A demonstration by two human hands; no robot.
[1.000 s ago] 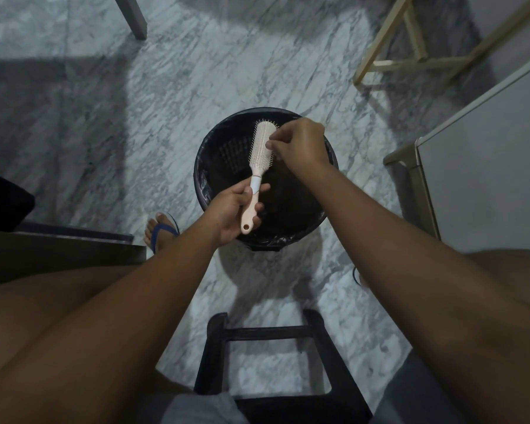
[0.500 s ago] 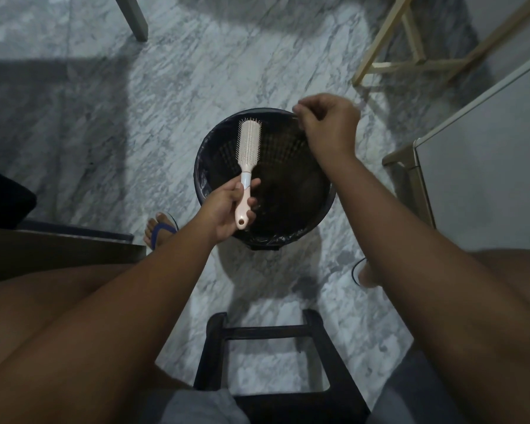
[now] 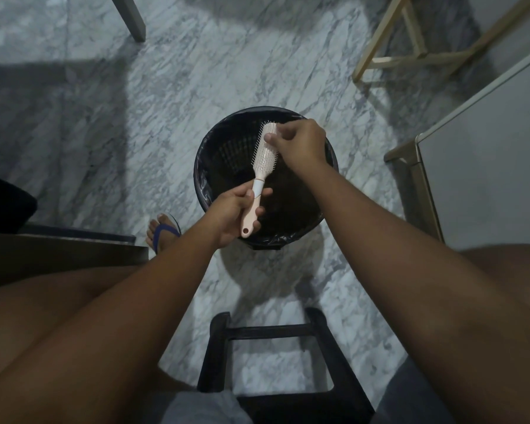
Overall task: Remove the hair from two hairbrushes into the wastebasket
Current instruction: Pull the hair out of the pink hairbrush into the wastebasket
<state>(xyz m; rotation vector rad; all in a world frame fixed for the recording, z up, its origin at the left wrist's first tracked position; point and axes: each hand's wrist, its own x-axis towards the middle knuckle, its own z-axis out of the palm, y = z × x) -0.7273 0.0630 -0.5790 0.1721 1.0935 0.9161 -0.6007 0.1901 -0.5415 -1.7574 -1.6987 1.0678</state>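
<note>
Left hand (image 3: pixel 230 216) grips the brush (image 3: pixel 259 175) by its handle, holding it tilted over the open bin (image 3: pixel 203 166) on the marble floor (image 3: pixel 104 123). Right hand (image 3: pixel 297 145) pinches at the bristles near the brush's tip, fingers closed together. No second brush shows.

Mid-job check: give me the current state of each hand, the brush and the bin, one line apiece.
Left hand: closed around the hairbrush handle, holding it over the bin.
Right hand: fingers pinched at the brush head, near its tip.
Hairbrush: held up, tilted, bristles showing; any hair on it is too fine to see.
Wastebasket: upright on the floor, open, lined with a dark bag.
</note>
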